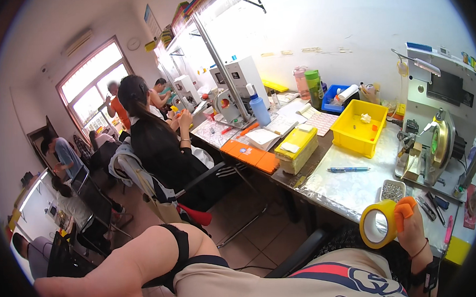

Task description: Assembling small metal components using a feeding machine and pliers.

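Note:
At the lower right, my right hand (pixel 413 232) is closed on a roll of yellow tape (pixel 391 221) near the bench's front edge. Orange covers (pixel 405 211) wrap its fingertips. A dark band circles that wrist. My left arm stretches across the lower left, and the left hand (pixel 87 293) is large and cut off close to the rim; its fingers cannot be made out. Beside the tape stands a small white tray (pixel 383 190) of tiny metal parts. A blue pen (pixel 349 169) lies on the plastic-covered worktop (pixel 326 189).
A bench machine (pixel 436 138) with a wheel stands right. A yellow bin (pixel 350 134), blue bin (pixel 330 102), yellow-topped box (pixel 296 151), booklet (pixel 264 138) and bottle (pixel 258 111) line the bench. Pliers (pixel 427 208) lie right. A co-worker in black (pixel 157 147) sits left.

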`<action>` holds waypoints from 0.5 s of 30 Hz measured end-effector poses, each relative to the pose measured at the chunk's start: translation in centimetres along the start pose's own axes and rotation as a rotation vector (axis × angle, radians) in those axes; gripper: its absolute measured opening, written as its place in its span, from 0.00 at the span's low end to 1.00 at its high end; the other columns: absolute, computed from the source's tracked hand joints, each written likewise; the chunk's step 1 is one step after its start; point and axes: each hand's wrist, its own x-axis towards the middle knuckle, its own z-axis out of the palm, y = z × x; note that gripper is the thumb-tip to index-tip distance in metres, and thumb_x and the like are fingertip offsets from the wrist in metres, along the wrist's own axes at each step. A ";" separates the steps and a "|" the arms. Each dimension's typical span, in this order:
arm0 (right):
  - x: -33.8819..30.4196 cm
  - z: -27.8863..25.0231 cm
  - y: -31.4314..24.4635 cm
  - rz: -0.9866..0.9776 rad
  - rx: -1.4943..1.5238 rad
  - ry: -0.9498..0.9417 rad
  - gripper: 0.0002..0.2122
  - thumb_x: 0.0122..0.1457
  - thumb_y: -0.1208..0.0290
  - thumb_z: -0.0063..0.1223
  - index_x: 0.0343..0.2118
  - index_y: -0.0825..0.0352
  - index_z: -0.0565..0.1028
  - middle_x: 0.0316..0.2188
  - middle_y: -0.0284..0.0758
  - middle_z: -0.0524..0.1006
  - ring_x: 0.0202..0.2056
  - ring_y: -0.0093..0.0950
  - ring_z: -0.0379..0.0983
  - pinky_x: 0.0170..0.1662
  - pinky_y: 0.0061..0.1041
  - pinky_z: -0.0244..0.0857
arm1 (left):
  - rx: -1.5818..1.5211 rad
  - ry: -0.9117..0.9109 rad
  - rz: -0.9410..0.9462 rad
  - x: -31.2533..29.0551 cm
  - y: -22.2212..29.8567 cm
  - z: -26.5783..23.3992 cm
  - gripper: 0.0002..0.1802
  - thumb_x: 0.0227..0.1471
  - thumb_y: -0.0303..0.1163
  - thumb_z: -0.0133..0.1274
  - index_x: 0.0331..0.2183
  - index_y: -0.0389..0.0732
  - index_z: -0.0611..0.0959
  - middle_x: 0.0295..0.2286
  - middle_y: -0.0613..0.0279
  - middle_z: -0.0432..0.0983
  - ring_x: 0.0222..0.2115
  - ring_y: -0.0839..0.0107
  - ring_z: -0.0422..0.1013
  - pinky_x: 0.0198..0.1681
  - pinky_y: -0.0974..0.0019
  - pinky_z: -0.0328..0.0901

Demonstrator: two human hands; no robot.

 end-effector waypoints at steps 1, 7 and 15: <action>0.0 0.1 0.0 0.002 0.004 -0.008 0.04 0.48 0.83 0.44 0.26 0.69 0.64 0.28 0.40 0.65 0.30 0.39 0.63 0.34 0.28 0.59 | -0.007 -0.005 0.017 -0.2 0.0 0.4 0.18 0.54 0.35 0.39 0.48 0.48 0.68 0.51 0.67 0.61 0.54 0.76 0.53 0.57 0.52 0.16; -0.5 -0.4 0.0 -0.035 0.002 -0.024 0.05 0.47 0.84 0.45 0.26 0.68 0.63 0.29 0.41 0.65 0.30 0.39 0.63 0.35 0.28 0.59 | -0.271 0.097 -0.253 -3.2 -3.1 4.8 0.14 0.46 0.31 0.47 0.38 0.41 0.74 0.38 0.61 0.69 0.34 0.73 0.63 0.45 0.60 0.44; 0.6 -0.5 -1.5 -0.111 0.061 -0.089 0.06 0.46 0.84 0.46 0.25 0.68 0.63 0.28 0.41 0.66 0.28 0.39 0.64 0.32 0.29 0.60 | -0.593 -0.678 -0.634 -9.7 -5.7 24.1 0.38 0.41 0.49 0.55 0.50 0.39 0.63 0.47 0.50 0.62 0.49 0.58 0.59 0.52 0.47 0.47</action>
